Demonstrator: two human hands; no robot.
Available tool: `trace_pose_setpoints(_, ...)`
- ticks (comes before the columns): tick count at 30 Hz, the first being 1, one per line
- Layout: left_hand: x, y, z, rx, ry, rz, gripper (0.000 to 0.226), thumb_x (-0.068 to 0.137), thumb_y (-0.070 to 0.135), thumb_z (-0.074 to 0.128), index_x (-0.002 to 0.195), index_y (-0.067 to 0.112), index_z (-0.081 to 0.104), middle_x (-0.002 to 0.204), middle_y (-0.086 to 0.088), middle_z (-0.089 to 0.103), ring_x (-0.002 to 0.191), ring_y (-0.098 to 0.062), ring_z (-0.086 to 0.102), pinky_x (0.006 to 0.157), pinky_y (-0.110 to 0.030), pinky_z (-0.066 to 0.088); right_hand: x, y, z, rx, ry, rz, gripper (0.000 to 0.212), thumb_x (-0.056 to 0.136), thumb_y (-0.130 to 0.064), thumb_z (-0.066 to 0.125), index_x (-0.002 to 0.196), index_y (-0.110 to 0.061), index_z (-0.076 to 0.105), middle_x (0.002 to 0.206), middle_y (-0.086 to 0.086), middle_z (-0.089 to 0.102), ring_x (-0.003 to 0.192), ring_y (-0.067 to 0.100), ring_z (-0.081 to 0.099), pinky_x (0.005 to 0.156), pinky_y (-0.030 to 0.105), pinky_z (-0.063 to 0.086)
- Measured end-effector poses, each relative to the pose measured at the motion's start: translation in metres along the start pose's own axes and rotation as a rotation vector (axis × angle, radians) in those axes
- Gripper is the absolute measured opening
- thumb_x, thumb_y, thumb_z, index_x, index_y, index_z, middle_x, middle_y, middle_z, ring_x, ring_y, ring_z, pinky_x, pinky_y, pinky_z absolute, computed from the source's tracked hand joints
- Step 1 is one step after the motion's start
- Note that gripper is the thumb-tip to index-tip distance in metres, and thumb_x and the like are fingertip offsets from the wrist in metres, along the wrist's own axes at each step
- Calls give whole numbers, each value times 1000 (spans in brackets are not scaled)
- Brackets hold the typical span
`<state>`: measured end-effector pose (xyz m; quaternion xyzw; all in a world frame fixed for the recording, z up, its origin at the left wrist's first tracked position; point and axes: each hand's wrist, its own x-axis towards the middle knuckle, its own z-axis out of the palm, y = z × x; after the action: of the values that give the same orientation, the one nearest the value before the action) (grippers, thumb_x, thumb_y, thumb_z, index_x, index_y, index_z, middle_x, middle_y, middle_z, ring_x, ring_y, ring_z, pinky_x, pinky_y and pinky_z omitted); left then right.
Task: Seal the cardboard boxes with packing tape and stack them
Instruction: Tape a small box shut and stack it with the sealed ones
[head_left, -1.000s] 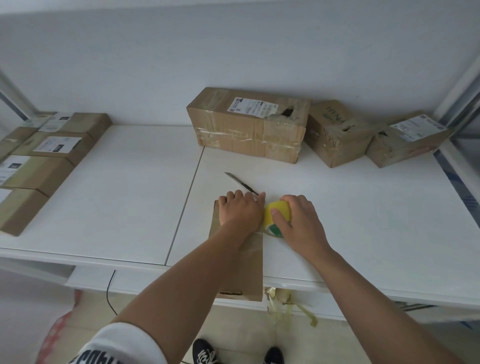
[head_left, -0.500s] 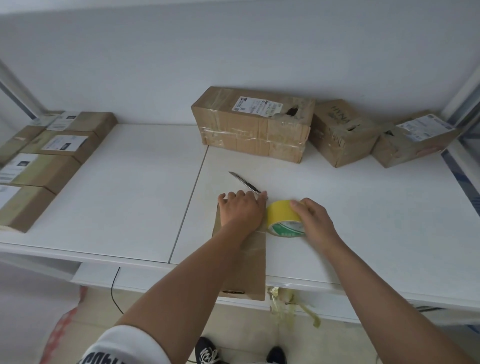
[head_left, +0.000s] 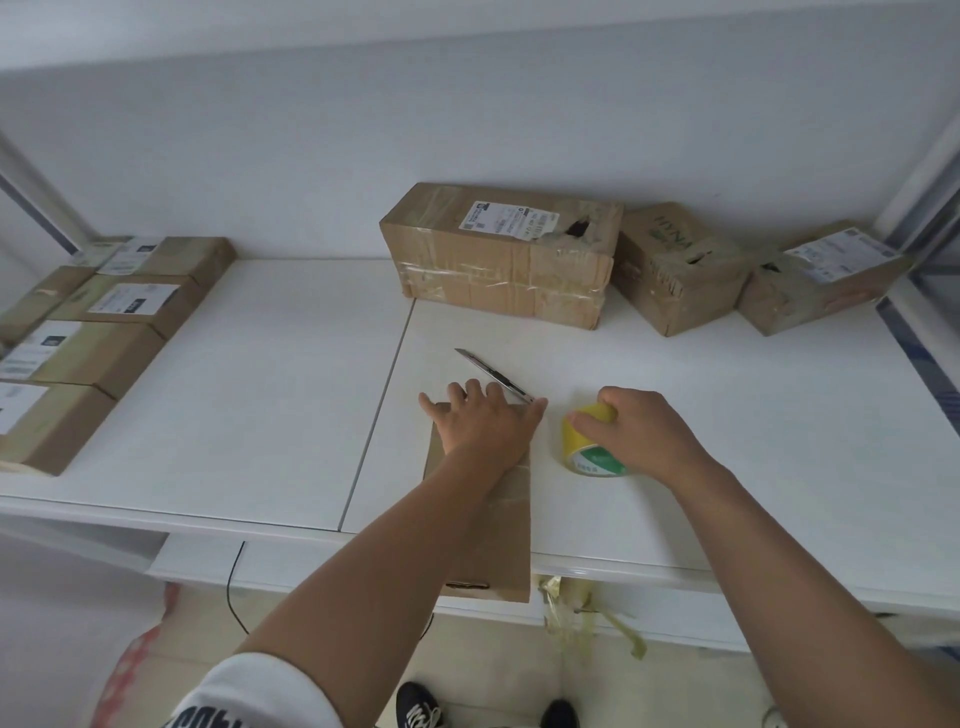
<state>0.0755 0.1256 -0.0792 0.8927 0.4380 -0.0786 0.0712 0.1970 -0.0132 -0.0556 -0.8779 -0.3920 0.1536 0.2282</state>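
Observation:
A long flat cardboard box (head_left: 498, 525) lies lengthwise at the table's front edge, its near end overhanging. My left hand (head_left: 483, 423) presses flat on the far end of this box, fingers spread. To its right, my right hand (head_left: 641, 434) grips a yellow roll of packing tape (head_left: 589, 441) with a green-and-white core label, standing on the white table (head_left: 260, 415). The roll sits apart from the box.
A utility knife (head_left: 493, 376) lies just beyond my left hand. Three worn cardboard boxes (head_left: 498, 254) stand along the back wall. Several flat labelled boxes (head_left: 98, 332) lie in a row at the left. Tape scraps (head_left: 587, 613) hang below the front edge.
My right hand has carried the tape roll to the right, away from the box. My left hand's fingers have spread flat on the box's far end.

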Motion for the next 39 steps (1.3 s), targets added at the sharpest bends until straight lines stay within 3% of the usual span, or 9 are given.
trace_pose_setpoints(7, -2, -3, 0, -79, -36, -45, 99, 82, 87, 10, 138, 15, 49, 139, -10, 48, 131, -33, 38, 104, -56, 27, -1, -5, 4, 17, 12, 6, 42, 88, -49, 60, 78, -9, 52, 75, 4, 55, 72, 21, 53, 60, 35, 38)
trace_pose_setpoints(14, -8, 12, -3, -40, -52, -53, 59, 97, 55, 22, 136, 19, 47, 138, -7, 46, 135, -32, 34, 109, -76, 0, -1, -5, 8, 4, 40, -6, 41, 88, -49, 59, 80, -10, 52, 77, 3, 53, 73, 20, 51, 58, 33, 35)
trace_pose_setpoints(20, -5, 6, 2, -137, -28, -34, 80, 94, 73, 12, 139, 16, 45, 143, -10, 43, 137, -32, 32, 110, -68, 5, -1, -5, 10, 7, 52, 1, 39, 88, -49, 58, 80, -11, 53, 78, 2, 53, 75, 21, 52, 60, 34, 39)
trace_pose_setpoints(24, -6, 8, 5, -134, 12, -45, 71, 97, 65, 13, 140, 16, 41, 141, -9, 43, 135, -31, 33, 112, -65, 9, -3, -1, 7, 48, 57, 0, 43, 88, -49, 58, 81, -6, 54, 79, 6, 56, 77, 24, 54, 67, 38, 44)
trace_pose_setpoints(29, -5, 13, 2, -67, -50, -56, 64, 96, 58, 18, 143, 20, 42, 147, -10, 38, 144, -36, 19, 108, -74, -2, -5, 4, 6, 116, 55, -14, 49, 87, -51, 58, 76, -5, 49, 71, 7, 51, 70, 24, 50, 61, 37, 40)
trace_pose_setpoints(33, -5, 8, 1, -116, -35, -66, 55, 93, 53, 25, 129, 20, 50, 130, -7, 48, 128, -31, 36, 106, -66, 17, -6, 7, 9, 161, 82, -21, 40, 92, -42, 58, 77, -6, 50, 71, 4, 52, 74, 25, 51, 64, 36, 40)
trace_pose_setpoints(39, -3, 2, -4, -181, -36, -60, 54, 96, 57, 26, 121, 18, 53, 123, -5, 49, 121, -28, 38, 101, -59, 23, -8, 10, 8, 473, 64, 76, 38, 86, -39, 69, 78, -5, 55, 68, 0, 51, 65, 17, 49, 60, 31, 37)
